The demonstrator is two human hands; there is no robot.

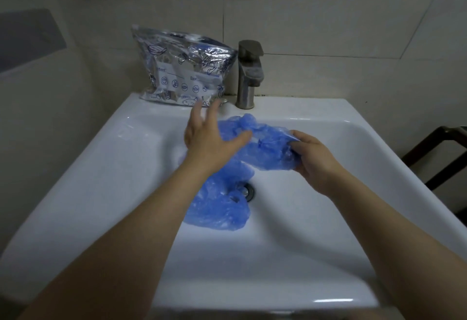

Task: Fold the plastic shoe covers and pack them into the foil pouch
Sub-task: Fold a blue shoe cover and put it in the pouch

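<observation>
Holding one blue shoe cover [262,145] above the white sink [106,168], you are pinching its right end with your right hand [313,158], the fingers curled round the crumpled plastic. Your left hand [209,140] is hovering over the cover's left part with its fingers spread and fairly straight, gripping nothing; the thumb is lying against the plastic, and the hand is somewhat blurred. A second shoe cover [219,206] is lying loose in the basin under your left forearm, partly covering the drain [249,189]. The foil pouch [182,69] is standing on the sink's back ledge, leaning against the tiled wall [328,16], just left of the steel faucet [249,74] and just beyond your left fingertips. Something blue is showing at the pouch's top edge, though you cannot tell what it is. A dark wooden frame [439,153] is standing at the right edge.
</observation>
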